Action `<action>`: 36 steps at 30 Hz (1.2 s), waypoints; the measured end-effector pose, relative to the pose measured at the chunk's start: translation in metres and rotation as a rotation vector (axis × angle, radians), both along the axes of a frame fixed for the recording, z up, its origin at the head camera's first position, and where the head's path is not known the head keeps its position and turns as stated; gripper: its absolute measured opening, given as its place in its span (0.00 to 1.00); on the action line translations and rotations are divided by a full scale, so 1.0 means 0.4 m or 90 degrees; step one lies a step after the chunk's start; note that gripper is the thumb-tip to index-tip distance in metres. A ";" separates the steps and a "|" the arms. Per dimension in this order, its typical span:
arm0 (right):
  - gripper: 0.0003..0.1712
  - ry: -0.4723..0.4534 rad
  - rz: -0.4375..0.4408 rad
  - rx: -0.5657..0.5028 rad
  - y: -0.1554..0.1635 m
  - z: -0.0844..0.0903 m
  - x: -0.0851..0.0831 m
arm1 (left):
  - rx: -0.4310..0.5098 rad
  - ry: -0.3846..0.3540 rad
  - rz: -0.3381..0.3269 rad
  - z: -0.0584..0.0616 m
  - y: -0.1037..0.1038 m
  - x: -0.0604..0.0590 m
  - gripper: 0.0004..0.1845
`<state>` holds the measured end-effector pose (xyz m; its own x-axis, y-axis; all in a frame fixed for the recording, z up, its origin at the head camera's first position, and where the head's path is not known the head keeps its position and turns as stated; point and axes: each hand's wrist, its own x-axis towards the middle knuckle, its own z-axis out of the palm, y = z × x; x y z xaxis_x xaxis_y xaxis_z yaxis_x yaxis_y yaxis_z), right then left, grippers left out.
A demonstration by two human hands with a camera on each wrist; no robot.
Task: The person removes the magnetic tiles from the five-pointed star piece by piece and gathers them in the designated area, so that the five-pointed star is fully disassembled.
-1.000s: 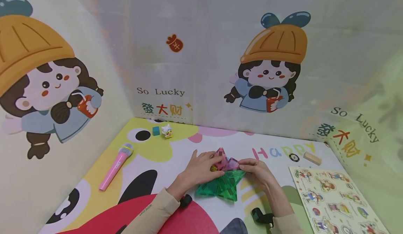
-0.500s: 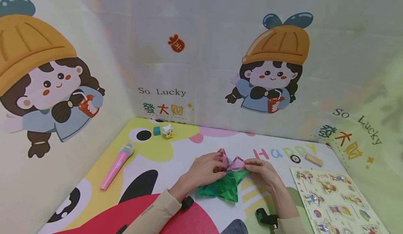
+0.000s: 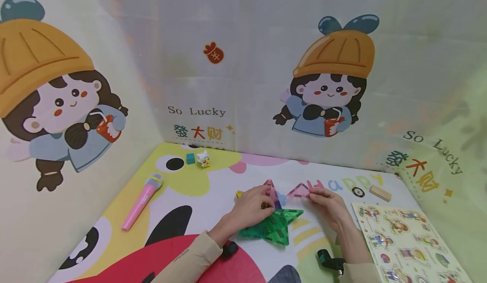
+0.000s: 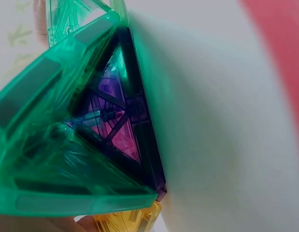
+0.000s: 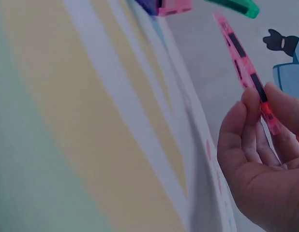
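Note:
A cluster of translucent magnetic tiles sits mid-mat: green triangles (image 3: pixel 274 226) form a star-like base, with a pink tile (image 3: pixel 271 189) and a purple one standing on it. My left hand (image 3: pixel 254 207) grips the cluster at the pink and purple tiles. The left wrist view fills with green tile (image 4: pixel 52 130) around a purple and pink triangle (image 4: pixel 121 130), and a yellow tile (image 4: pixel 132 220) below. My right hand (image 3: pixel 328 204) pinches a separate pink triangle tile (image 3: pixel 299 191) by one corner, held just right of the cluster; its edge (image 5: pixel 242 65) shows between thumb and fingers.
A pink toy microphone (image 3: pixel 141 200) lies left. A teal cube (image 3: pixel 190 158) and small figurine (image 3: pixel 203 159) sit at the back. A wooden block (image 3: pixel 380 193) and black ring (image 3: pixel 357 191) lie right, beside a cartoon puzzle board (image 3: pixel 407 245). Cartoon-printed walls surround the play mat (image 3: pixel 198 181).
My right hand has pulled the pink triangle off the cluster and moved it right and slightly back. The left hand stays on the remaining tiles.

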<state>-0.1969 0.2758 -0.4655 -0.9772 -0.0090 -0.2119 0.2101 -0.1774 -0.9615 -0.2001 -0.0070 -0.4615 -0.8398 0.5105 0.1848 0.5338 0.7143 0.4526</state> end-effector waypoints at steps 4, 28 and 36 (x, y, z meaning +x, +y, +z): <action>0.08 -0.016 -0.046 0.021 0.002 -0.006 -0.012 | 0.009 -0.001 -0.003 0.004 0.000 0.002 0.06; 0.24 -0.028 -0.081 0.239 0.070 0.003 -0.186 | -0.009 -0.003 0.001 -0.003 0.008 0.010 0.06; 0.24 0.013 -0.093 0.356 0.078 0.020 -0.147 | -0.006 0.005 -0.005 -0.001 -0.004 0.003 0.06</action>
